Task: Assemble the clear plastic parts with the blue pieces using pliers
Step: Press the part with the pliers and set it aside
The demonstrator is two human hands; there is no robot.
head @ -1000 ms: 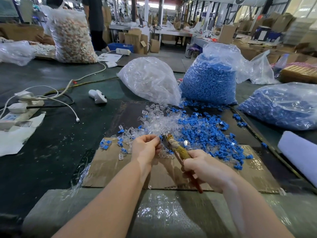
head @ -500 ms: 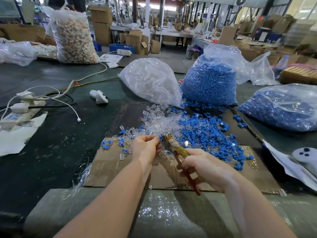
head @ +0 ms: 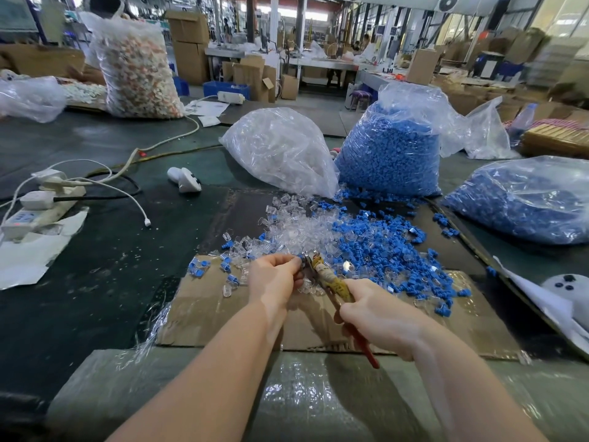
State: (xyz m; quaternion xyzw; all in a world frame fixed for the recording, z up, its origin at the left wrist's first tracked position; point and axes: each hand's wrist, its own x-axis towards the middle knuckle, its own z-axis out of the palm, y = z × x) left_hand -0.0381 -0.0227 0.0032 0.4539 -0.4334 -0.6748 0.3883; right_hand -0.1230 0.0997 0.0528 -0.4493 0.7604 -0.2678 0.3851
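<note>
A small blue piece [head: 299,259] was pinched by the left hand [head: 274,277] at the pliers [head: 322,272], gripped by the right hand [head: 379,317]; a skewed squeeze could have ejected it.

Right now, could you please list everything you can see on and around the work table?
loose blue pieces: many, blue, heaped on the cardboard
loose clear parts: many, clear, heaped left of the blue heap
cardboard sheet: one, brown, under both heaps
bag of clear parts: one, clear, behind the heaps
bags of blue pieces: two, blue contents, centre back and far right
bag of pale mixed bits: one, far left back
power strip: one, white, left, plugs in it
pliers: one, yellowish and red handles
left hand: pinches a small blue piece at the plier tip
right hand: grips the pliers' handles
</note>
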